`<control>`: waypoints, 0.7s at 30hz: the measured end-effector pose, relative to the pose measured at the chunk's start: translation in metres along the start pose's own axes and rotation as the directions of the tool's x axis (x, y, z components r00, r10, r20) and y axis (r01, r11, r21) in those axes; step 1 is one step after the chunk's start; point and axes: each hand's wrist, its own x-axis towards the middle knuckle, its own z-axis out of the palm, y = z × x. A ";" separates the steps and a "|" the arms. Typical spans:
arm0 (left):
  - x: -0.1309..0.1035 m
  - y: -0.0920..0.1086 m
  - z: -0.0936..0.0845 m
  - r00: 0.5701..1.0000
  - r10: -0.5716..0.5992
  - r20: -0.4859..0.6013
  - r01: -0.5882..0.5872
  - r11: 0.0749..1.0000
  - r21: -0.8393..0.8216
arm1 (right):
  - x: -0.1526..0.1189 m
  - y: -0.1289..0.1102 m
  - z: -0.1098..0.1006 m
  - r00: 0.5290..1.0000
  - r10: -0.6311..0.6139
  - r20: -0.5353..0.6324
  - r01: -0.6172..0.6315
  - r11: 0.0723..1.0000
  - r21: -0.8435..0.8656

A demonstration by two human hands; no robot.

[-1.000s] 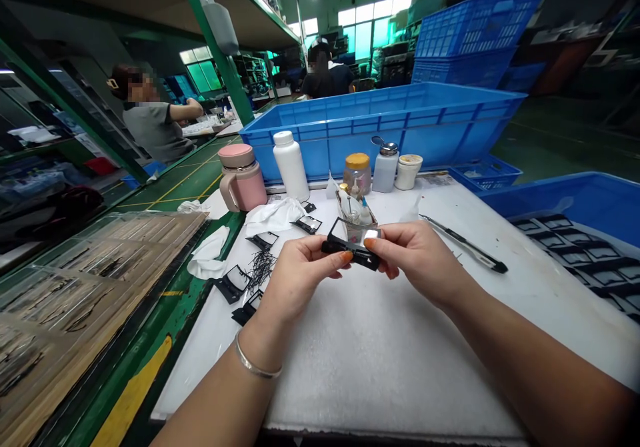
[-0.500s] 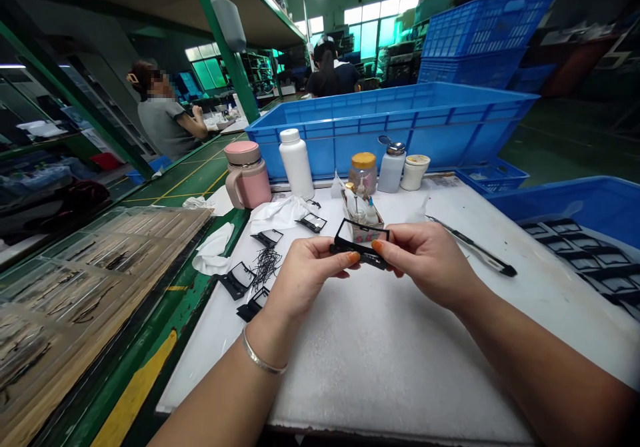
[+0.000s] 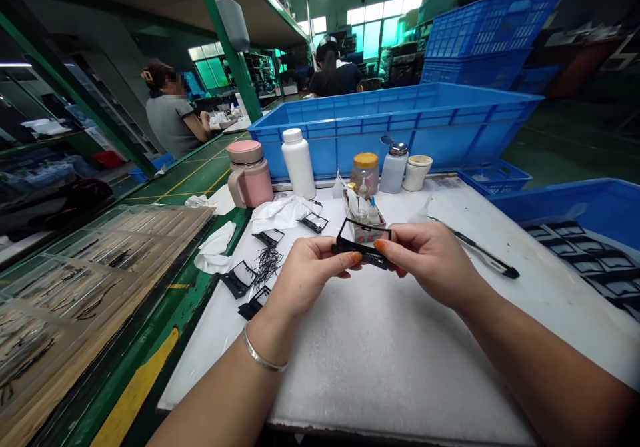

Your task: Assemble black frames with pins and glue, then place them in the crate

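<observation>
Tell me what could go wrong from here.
The black framed piece, pinched between the fingers of the left hand and right hand, could slip or flex if squeezed unevenly. The tangle of black strands beside the left hand might get dragged. The slim tool lying right of the right hand could be knocked.

No readable text or labels anywhere.

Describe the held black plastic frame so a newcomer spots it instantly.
Start at the large white tabletop. Over it, the left hand and right hand hold a black rectangular plastic frame. Unlike the similar black frames lying to the left, only this one is held.
</observation>
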 end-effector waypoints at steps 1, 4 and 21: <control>0.000 0.000 0.000 1.000 0.006 -0.010 -0.006 1.000 -0.005 | 0.000 0.000 -0.001 1.000 -0.004 -0.004 0.004 1.000 0.012; 0.001 0.000 0.000 0.998 0.021 -0.057 -0.023 0.999 -0.032 | 0.003 0.003 -0.012 0.987 -0.025 -0.157 0.039 0.996 0.086; -0.002 0.003 0.004 0.976 0.156 -0.152 -0.167 0.984 -0.057 | 0.032 0.084 -0.055 0.947 0.227 -0.228 -0.312 0.822 -0.476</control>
